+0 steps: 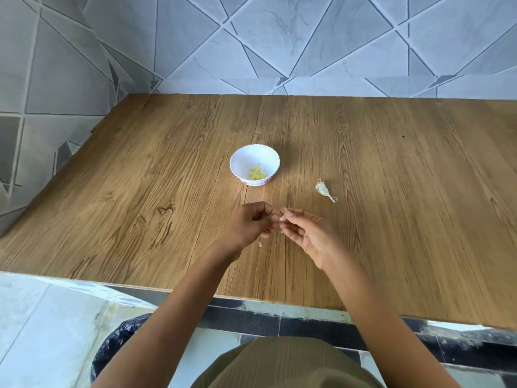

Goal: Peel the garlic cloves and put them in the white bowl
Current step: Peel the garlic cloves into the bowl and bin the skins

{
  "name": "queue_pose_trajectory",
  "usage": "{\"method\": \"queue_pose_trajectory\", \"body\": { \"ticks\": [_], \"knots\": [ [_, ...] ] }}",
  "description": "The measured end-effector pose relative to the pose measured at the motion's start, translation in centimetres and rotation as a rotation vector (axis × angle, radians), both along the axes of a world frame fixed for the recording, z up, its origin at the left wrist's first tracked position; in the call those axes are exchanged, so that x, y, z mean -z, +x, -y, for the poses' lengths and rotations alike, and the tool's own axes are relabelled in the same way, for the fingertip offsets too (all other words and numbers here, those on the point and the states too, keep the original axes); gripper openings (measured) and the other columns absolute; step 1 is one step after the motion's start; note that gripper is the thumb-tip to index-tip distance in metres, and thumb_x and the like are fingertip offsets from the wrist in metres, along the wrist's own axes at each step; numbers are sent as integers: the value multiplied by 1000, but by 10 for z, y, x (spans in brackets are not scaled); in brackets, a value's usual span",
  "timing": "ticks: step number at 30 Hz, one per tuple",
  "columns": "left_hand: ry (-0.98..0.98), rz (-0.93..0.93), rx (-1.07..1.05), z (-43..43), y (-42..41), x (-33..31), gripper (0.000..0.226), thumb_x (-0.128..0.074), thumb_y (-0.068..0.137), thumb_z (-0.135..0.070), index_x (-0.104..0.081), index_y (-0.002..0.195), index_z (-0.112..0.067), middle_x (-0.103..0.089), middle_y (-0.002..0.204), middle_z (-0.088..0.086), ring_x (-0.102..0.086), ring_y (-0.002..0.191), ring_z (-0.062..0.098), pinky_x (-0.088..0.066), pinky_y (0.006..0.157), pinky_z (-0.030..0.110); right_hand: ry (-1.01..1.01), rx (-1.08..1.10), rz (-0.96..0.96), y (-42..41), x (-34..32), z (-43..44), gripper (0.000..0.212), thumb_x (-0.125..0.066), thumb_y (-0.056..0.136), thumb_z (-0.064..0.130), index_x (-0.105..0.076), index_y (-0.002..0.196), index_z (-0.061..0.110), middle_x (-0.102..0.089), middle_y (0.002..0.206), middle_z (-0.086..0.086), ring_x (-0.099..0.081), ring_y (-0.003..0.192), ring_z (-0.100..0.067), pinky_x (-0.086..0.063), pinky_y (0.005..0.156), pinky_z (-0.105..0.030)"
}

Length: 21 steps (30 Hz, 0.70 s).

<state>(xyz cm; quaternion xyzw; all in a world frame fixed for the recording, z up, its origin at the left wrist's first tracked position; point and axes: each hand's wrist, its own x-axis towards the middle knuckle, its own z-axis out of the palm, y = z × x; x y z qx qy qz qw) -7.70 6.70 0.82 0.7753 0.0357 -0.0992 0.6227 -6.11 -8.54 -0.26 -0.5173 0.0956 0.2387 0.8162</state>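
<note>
Two-handed pinch on garlic clove (pixel 283 218), nearside of white bowl (pixel 237 159): left hand (pixel 249 224) gripping, right hand (pixel 305 233) thumb+forefinger nipping its skin. Risk of slip & drop short of bowl w/ too hard a squeeze; also of dragging skin in among peeled cloves (pixel 258 172).

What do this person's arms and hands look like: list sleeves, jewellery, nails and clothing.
The left hand and right hand are bare: no gloves, and no rings, watch or bracelets that I can see. Both forearms are uncovered as far as the frame shows. The right hand's fingernails look fairly long and pale. An olive-green ribbed garment shows at the bottom edge.
</note>
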Motion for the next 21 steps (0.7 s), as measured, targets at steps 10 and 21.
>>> {"method": "queue_pose_trajectory", "body": {
  "ticks": [10, 21],
  "knots": [
    [-74, -49, -85, 4, -4, 0, 12, -57, 93, -7, -62, 82, -9, -55, 67, 3, -51, 59, 9, -44, 53, 21, 51, 6, 50, -2, 4, -1, 24, -57, 86, -7, -65, 104, 8, -72, 76, 2, -68, 75, -6, -54, 70, -15],
    [-342, -319, -121, 4, -1, -6, 15, -51, 96, -8, -61, 85, -8, -58, 70, 3, -53, 54, 8, -41, 45, 17, 21, 17, 131, -5, 11, -3, 32, -59, 84, -9, -66, 104, 14, -73, 84, 1, -68, 83, -7, -53, 74, -17]
  ]
}}
